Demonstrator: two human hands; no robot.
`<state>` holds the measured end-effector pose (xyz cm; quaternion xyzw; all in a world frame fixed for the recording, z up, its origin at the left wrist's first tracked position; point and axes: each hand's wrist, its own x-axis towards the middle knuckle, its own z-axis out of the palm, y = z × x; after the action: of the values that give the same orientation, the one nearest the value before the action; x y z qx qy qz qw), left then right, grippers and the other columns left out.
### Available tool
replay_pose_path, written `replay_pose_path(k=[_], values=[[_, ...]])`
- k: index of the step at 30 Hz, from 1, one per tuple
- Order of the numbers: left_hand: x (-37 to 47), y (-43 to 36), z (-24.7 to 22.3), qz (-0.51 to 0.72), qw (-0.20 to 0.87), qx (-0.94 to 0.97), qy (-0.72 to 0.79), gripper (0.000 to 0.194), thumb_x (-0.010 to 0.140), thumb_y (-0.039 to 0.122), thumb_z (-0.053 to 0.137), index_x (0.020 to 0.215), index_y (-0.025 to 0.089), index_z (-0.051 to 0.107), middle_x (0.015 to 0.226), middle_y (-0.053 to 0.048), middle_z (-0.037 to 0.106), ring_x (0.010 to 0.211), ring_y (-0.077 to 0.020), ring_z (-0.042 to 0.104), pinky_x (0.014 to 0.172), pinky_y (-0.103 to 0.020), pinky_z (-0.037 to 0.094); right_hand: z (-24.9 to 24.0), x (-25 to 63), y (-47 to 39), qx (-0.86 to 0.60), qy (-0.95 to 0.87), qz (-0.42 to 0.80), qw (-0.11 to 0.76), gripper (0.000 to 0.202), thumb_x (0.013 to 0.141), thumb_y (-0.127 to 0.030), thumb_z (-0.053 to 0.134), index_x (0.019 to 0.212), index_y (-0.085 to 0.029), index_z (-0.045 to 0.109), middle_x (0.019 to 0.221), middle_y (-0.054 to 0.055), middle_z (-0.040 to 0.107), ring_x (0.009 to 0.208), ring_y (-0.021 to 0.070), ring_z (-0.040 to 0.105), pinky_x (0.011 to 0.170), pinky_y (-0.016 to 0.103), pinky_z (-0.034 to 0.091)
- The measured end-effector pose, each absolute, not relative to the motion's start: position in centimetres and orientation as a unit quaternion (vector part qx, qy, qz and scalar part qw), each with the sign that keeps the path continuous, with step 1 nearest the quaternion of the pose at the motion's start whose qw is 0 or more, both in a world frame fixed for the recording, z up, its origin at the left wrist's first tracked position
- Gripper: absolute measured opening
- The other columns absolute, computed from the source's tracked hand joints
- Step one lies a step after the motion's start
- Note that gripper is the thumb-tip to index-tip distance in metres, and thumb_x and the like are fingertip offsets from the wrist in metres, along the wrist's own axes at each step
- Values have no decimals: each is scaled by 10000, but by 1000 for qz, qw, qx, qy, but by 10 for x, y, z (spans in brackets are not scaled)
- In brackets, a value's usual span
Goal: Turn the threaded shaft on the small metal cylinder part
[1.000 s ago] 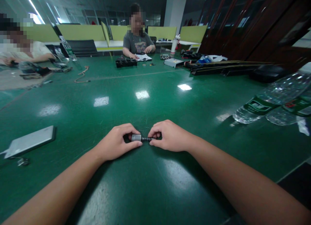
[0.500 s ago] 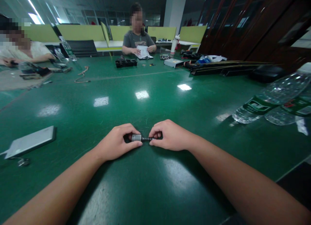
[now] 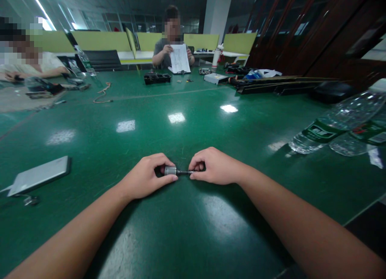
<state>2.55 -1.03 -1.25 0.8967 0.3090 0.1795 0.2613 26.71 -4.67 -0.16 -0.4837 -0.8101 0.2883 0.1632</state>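
A small silver cylinder that looks like an electric motor [image 3: 170, 171] lies sideways just above or on the green tabletop [image 3: 169, 230]; I cannot tell if it touches. My left hand [image 3: 152, 175] is closed around its body, thumb below and fingers above. From the motor's right end a thin dark shaft [image 3: 182, 172] sticks out toward the right. My right hand [image 3: 210, 166] pinches the far end of this shaft, or a small dark part on it, between thumb and fingertips. The fingertips hide what exactly sits there.
A grey flat device [image 3: 39, 175] with a cable lies at the left. Large plastic bottles [image 3: 322, 130] stand at the right. Across the table a person [image 3: 163, 52] holds up paper sheets [image 3: 180, 58] near a black tray [image 3: 157, 78]; another person [image 3: 50, 64] sits at far left.
My right hand has shifted slightly right along the shaft, so more of the shaft shows. My left hand has barely moved. The person opposite has lifted a paper sheet upright.
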Motion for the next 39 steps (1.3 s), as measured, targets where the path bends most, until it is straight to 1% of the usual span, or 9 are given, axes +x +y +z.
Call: replay_pose_path(k=[5,17,21,25,31,35,39], values=[[26,-11,-13,180,265,895,311,234,854,399,670,947,186,696,876,-43,674,779,-179,614,718,-286,479,-1,273,-46,-488,-805,303,149,131,762,-238,720,867,-168,754,750,15,696,666,118,603,610,225,420],[24,-11,-11,185,266,895,308,240,849,403,675,953,188,696,885,-47,677,788,-183,619,735,-297,490,5,281,-43,-496,-795,327,118,124,752,-240,720,850,-173,756,697,1,676,620,114,587,568,226,405],[23,-11,-11,185,266,894,309,237,851,406,674,944,189,696,877,-43,676,781,-182,621,726,-291,487,7,286,-43,-501,-795,325,111,113,732,-230,733,827,-177,762,726,11,691,651,126,604,589,234,422],[23,-11,-11,181,267,895,308,246,856,416,670,951,190,695,884,-41,673,788,-183,620,728,-291,482,6,286,-42,-499,-798,318,118,124,739,-239,733,841,-174,762,755,21,698,675,130,607,611,236,434],[23,-11,-11,176,267,896,309,237,852,404,680,956,191,689,885,-35,668,789,-179,618,719,-286,471,4,281,-43,-496,-791,333,131,155,759,-264,736,880,-170,760,720,8,687,639,119,593,579,228,420],[25,-10,-12,177,261,898,307,230,843,394,689,944,187,686,881,-37,666,792,-181,619,722,-288,472,-1,273,-44,-492,-781,348,162,182,753,-240,752,915,-157,757,710,0,686,632,109,592,580,219,422],[25,-9,-14,190,250,899,304,224,808,346,722,953,181,681,899,-43,662,807,-184,621,730,-290,475,-8,261,-47,-483,-789,325,197,178,767,-191,730,943,-171,752,758,-1,697,674,106,602,625,216,431]])
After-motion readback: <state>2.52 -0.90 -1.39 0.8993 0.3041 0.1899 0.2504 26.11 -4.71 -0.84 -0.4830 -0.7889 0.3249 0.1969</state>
